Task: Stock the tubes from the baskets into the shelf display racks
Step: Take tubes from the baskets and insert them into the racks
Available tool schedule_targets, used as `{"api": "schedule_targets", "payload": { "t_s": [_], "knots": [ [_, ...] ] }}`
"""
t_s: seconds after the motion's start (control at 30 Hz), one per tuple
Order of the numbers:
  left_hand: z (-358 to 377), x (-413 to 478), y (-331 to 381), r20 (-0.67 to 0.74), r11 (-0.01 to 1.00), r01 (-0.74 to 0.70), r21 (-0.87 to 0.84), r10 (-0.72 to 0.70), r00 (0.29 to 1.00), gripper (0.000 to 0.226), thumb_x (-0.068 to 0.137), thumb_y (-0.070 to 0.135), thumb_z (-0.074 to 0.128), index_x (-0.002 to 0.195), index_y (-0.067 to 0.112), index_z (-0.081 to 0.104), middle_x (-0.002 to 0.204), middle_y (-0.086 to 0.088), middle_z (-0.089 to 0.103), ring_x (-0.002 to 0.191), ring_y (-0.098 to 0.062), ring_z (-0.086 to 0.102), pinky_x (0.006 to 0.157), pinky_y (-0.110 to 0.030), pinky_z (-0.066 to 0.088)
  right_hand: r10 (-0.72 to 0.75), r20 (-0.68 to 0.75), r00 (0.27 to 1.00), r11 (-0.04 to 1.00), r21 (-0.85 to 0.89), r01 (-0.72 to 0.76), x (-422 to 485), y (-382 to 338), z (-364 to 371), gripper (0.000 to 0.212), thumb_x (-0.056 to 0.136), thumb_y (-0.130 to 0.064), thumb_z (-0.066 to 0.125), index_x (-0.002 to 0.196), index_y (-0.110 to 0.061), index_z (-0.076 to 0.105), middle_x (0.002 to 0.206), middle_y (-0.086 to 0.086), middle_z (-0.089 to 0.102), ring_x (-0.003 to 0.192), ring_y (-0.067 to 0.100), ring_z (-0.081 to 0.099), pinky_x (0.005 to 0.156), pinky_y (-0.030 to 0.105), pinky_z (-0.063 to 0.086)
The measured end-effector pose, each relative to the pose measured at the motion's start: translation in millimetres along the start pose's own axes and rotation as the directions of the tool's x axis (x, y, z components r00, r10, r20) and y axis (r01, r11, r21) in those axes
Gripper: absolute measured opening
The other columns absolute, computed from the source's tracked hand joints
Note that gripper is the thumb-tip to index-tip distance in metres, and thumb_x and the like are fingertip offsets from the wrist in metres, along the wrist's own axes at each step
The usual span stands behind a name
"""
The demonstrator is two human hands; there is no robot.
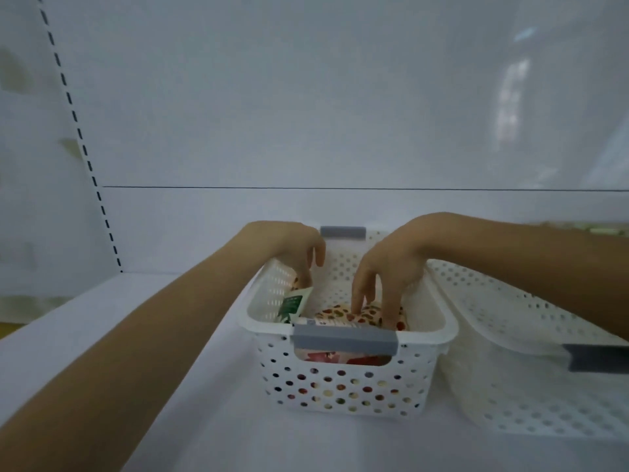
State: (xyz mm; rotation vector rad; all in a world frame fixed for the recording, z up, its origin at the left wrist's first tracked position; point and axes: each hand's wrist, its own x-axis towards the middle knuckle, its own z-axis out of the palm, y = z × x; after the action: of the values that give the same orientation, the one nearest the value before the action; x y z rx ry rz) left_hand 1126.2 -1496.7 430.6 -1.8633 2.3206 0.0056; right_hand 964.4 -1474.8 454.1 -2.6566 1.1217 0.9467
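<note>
A white perforated basket (343,386) with grey handles stands on the white shelf and holds several tubes. My left hand (292,250) reaches into its left side and pinches the top of a green-and-white tube (294,304) that leans against the wall. My right hand (388,270) reaches down into the middle, its fingers curling onto a tube with a red and yellow dotted pattern (340,315). More red tubes (360,359) show through the front handle gap. No display rack is in view.
A second, larger white perforated basket (531,396) sits right beside the first, under my right forearm. The white shelf (102,318) extends left. A slotted upright strip (85,158) runs up the white back panel at the left.
</note>
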Motion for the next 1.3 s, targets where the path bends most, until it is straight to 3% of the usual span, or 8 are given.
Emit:
{"api": "schedule_targets", "payload": {
  "t_s": [0.17,0.3,0.43,0.6,0.83,1.0,1.1,1.3],
  "knots": [
    [3,9,6,0.074,0.992,0.026,0.121,-0.035,0.997,0.057,0.074,0.045,0.072,0.125,0.027,0.051,0.124,0.006,0.054,0.109,-0.016,0.051,0.097,-0.033,0.043,-0.016,-0.065,0.998,0.999,0.032,0.019,18,-2,7,0.039,0.081,-0.03,0.069,0.118,-0.03,0.056,0.128,-0.002,0.05,0.116,0.019,0.05,0.1,0.035,0.041],
    [3,10,6,0.087,0.991,-0.008,0.136,-0.004,0.996,0.061,0.074,0.048,0.071,0.128,0.03,0.047,0.123,0.01,0.057,0.1,-0.011,0.05,0.085,-0.025,0.039,-0.012,-0.144,0.99,0.999,0.027,0.017,26,2,11,0.028,0.083,-0.027,0.065,0.107,-0.018,0.054,0.115,0.0,0.055,0.095,0.013,0.049,0.073,0.02,0.04],
    [1,8,4,0.086,0.999,-0.034,-0.003,0.034,0.996,0.063,0.073,0.034,0.076,0.128,0.029,0.046,0.119,0.012,0.057,0.095,-0.008,0.049,0.084,-0.024,0.038,0.001,-0.213,0.977,1.0,-0.002,-0.001,30,6,13,0.024,0.082,-0.027,0.066,0.094,-0.021,0.046,0.084,-0.007,0.045,0.072,0.008,0.04,0.058,0.019,0.031],
    [-4,1,-1,-0.046,0.969,-0.081,-0.235,0.073,0.996,0.071,0.069,0.019,0.08,0.13,0.028,0.045,0.118,0.009,0.05,0.09,-0.007,0.048,0.075,-0.02,0.037,0.041,-0.286,0.957,0.998,-0.041,-0.055,22,9,5,0.028,0.079,-0.03,0.07,0.094,-0.029,0.045,0.089,-0.01,0.046,0.096,0.015,0.044,0.064,0.022,0.033],
    [-30,-21,-2,-0.205,0.866,-0.068,-0.495,-0.04,0.978,0.04,0.069,0.014,0.08,0.1,0.023,0.057,0.092,0.005,0.063,0.08,-0.007,0.059,0.068,-0.022,0.043,0.025,-0.391,0.92,0.977,0.203,0.059,-17,28,-19,0.011,0.076,-0.03,0.073,0.083,-0.029,0.064,0.09,-0.012,0.063,0.08,0.003,0.057,0.063,0.017,0.04],
    [-54,-38,14,-0.357,0.707,-0.201,-0.678,-0.077,0.931,0.022,0.08,-0.001,0.066,0.097,0.008,0.056,0.1,-0.009,0.063,0.086,-0.019,0.061,0.064,-0.015,0.054,0.04,-0.528,0.848,0.767,0.56,0.313,-48,54,-20,0.017,0.081,-0.021,0.069,0.096,-0.013,0.068,0.095,0.0,0.073,0.086,0.008,0.069,0.073,0.02,0.056],
    [-65,-43,35,-0.403,0.628,-0.276,-0.727,-0.065,0.913,0.017,0.087,0.004,0.059,0.096,0.014,0.048,0.102,-0.003,0.065,0.092,-0.009,0.064,0.067,-0.014,0.055,0.057,-0.612,0.788,0.619,0.641,0.453,-66,71,-8,0.015,0.084,-0.015,0.065,0.098,-0.011,0.065,0.09,-0.001,0.074,0.087,0.011,0.07,0.072,0.021,0.057],
    [-89,-34,106,-0.487,0.561,-0.367,-0.742,-0.074,0.87,0.023,0.086,0.02,0.064,0.093,0.014,0.043,0.082,-0.001,0.072,0.057,-0.002,0.063,0.052,-0.014,0.05,0.133,-0.703,0.698,0.361,0.691,0.627,-114,114,26,0.01,0.085,-0.01,0.063,0.095,-0.013,0.062,0.092,0.004,0.074,0.087,0.019,0.07,0.075,0.028,0.058]
  ]
}}
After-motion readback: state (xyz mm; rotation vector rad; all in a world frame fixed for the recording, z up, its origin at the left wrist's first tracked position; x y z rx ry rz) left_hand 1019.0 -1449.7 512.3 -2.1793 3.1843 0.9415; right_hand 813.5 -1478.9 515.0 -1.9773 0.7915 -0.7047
